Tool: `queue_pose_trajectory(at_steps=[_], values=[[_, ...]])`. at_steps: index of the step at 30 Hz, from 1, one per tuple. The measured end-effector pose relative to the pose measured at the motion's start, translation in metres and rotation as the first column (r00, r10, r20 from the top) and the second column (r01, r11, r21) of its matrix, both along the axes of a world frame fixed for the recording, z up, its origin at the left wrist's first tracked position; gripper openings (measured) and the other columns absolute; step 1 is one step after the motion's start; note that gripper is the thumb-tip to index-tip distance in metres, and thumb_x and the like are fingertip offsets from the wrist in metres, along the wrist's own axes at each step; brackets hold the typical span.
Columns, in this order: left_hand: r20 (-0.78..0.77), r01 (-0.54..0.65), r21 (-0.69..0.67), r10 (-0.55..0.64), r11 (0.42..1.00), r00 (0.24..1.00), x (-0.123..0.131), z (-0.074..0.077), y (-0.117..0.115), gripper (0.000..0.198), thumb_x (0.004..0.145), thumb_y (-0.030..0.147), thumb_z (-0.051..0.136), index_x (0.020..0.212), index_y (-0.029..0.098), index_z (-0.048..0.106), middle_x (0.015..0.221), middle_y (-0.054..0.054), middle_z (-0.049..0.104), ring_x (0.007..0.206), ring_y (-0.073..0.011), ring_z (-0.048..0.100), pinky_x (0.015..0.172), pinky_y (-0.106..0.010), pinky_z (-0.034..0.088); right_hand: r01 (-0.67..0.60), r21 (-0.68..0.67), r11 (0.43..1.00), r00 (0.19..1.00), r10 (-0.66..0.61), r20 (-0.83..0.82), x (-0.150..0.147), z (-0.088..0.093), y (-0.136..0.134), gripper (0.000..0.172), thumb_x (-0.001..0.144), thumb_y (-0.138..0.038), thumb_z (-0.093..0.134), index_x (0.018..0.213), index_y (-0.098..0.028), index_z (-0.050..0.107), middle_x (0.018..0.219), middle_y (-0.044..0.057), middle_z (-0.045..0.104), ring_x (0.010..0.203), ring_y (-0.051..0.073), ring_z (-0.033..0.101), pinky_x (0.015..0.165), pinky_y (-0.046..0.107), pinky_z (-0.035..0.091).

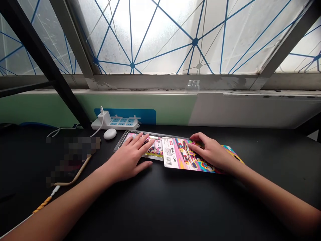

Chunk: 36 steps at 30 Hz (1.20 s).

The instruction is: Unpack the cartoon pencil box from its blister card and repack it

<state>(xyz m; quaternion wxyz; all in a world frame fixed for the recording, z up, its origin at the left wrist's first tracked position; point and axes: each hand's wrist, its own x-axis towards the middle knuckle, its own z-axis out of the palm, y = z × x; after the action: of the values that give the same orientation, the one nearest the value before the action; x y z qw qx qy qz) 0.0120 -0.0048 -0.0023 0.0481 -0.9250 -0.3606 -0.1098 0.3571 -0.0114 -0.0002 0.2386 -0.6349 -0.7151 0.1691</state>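
A colourful pencil box [179, 155] labelled "PENCIL BOX" lies on the black desk [175, 207], partly pulled out of its clear plastic cover [124, 140] at its left end. My left hand [130, 157] lies flat with fingers spread on the clear cover. My right hand [213, 154] rests on the right part of the pencil box, fingers bent over its far edge, gripping it.
A white power strip [117, 123] with a plugged-in charger sits at the back against the wall. A small white oval object [109, 134] lies beside it. A blurred patch, a tan strap [77, 174] and a cable [43, 202] lie at the left.
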Motion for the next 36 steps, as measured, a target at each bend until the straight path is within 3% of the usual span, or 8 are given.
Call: queue_pose_trajectory(at_steps=[2,7,10,14,19,25,31,36], values=[[-0.034,-0.03,0.029,0.031,0.999,0.999,0.003,-0.005,0.003,0.07,0.101,0.052,0.056,0.161,0.023,0.037,0.166,-0.016,0.037,0.153,-0.0421,0.033,0.12,-0.063,0.033,0.012,0.016,1.0,1.0,-0.012,-0.019,-0.005,-0.002,0.0,0.04,0.093,-0.061,0.055,0.11,-0.025,0.061,0.115,0.01,0.074,0.103,0.029,0.07,0.085,0.04,0.054],[-0.077,-0.015,0.067,0.02,0.998,0.997,-0.003,-0.008,0.012,0.053,0.105,0.026,0.046,0.157,0.027,0.044,0.163,-0.013,0.044,0.149,-0.0395,0.042,0.118,-0.059,0.037,-0.073,-0.082,0.994,0.997,0.073,0.0,0.01,0.005,0.006,0.043,0.094,-0.067,0.051,0.104,-0.026,0.063,0.087,0.002,0.073,0.075,0.022,0.064,0.066,0.033,0.047],[-0.044,0.011,0.033,-0.009,0.999,0.999,-0.008,-0.008,0.015,0.053,0.104,0.023,0.044,0.157,0.029,0.045,0.163,-0.01,0.044,0.149,-0.0386,0.041,0.119,-0.06,0.036,-0.126,-0.173,0.977,0.992,0.126,-0.013,0.029,0.008,0.012,0.05,0.091,-0.072,0.053,0.083,-0.024,0.066,0.076,0.001,0.068,0.069,0.019,0.058,0.059,0.03,0.04],[-0.009,0.049,0.002,-0.049,0.999,0.999,-0.013,-0.003,0.015,0.052,0.104,0.026,0.048,0.155,0.031,0.048,0.162,-0.009,0.047,0.147,-0.0389,0.044,0.119,-0.061,0.037,-0.081,-0.275,0.958,0.997,0.08,-0.016,0.043,0.007,0.018,0.057,0.085,-0.077,0.056,0.066,-0.023,0.059,0.065,-0.002,0.058,0.06,0.016,0.049,0.053,0.029,0.032],[-0.048,0.1,-0.03,-0.101,0.995,0.994,-0.015,0.012,0.003,0.052,0.102,0.031,0.054,0.154,0.03,0.051,0.158,-0.01,0.052,0.143,-0.0385,0.049,0.117,-0.06,0.04,-0.048,-0.282,0.958,0.998,0.055,0.019,0.044,0.007,0.018,0.057,0.084,-0.077,0.058,0.067,-0.023,0.061,0.065,-0.001,0.057,0.059,0.016,0.047,0.052,0.029,0.031],[0.039,0.155,-0.159,-0.15,0.975,0.988,-0.012,0.018,-0.008,0.074,0.093,0.061,0.065,0.157,0.029,0.045,0.16,-0.009,0.049,0.149,-0.0361,0.043,0.12,-0.055,0.036,-0.066,-0.258,0.964,0.997,0.071,0.007,0.029,0.015,0.008,0.052,0.09,-0.073,0.049,0.078,-0.025,0.064,0.074,0.001,0.066,0.063,0.018,0.055,0.058,0.03,0.043],[0.056,0.15,-0.191,-0.142,0.97,0.988,-0.012,0.016,-0.006,0.07,0.094,0.059,0.065,0.156,0.032,0.046,0.161,-0.008,0.048,0.15,-0.0367,0.041,0.12,-0.056,0.035,-0.068,-0.324,0.944,0.998,0.06,-0.035,0.016,0.015,0.005,0.05,0.082,-0.073,0.063,0.076,-0.024,0.062,0.069,-0.001,0.064,0.059,0.016,0.053,0.052,0.028,0.037],[0.043,0.148,-0.215,-0.142,0.965,0.989,-0.013,0.015,-0.005,0.069,0.096,0.06,0.061,0.156,0.031,0.045,0.162,-0.007,0.046,0.151,-0.0354,0.038,0.122,-0.056,0.032,-0.016,-0.397,0.918,1.0,0.004,-0.031,0.034,0.011,0.014,0.052,0.077,-0.075,0.068,0.07,-0.024,0.058,0.062,-0.003,0.057,0.055,0.015,0.048,0.05,0.028,0.033]])
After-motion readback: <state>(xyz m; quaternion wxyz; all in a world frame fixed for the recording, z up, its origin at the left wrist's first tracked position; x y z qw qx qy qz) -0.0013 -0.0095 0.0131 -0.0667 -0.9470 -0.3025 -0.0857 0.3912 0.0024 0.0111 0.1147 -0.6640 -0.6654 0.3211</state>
